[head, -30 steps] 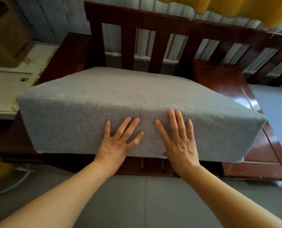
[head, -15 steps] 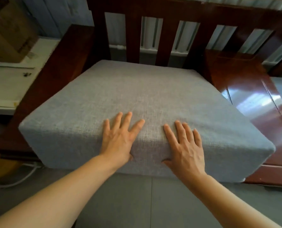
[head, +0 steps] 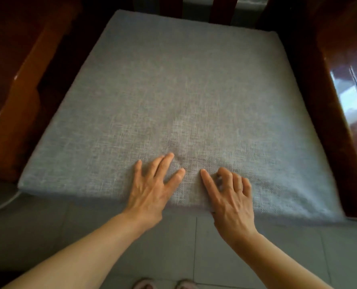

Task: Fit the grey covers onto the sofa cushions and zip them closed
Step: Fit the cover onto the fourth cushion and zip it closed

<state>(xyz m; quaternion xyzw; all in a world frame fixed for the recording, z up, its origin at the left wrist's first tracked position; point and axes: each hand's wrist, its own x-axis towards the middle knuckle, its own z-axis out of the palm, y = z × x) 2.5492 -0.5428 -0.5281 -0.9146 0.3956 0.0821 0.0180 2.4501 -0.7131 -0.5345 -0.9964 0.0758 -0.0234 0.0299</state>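
Grey woven cushion (head: 173,90), square and covered, lies flat on a dark glossy wooden sofa frame (head: 344,59) above grey floor tiles (head: 236,257); left hand (head: 150,190) presses it flat-fingered; right hand (head: 229,197) rests alongside, fingers partly bent.

cushion cover (head: 173,90): grey coarse-woven cloth, matt, slubby | sofa frame (head: 340,59): dark red-brown wood, glossy lacquer, mirror-like glare at right | floor (head: 215,257): grey tiles, smooth, dull sheen
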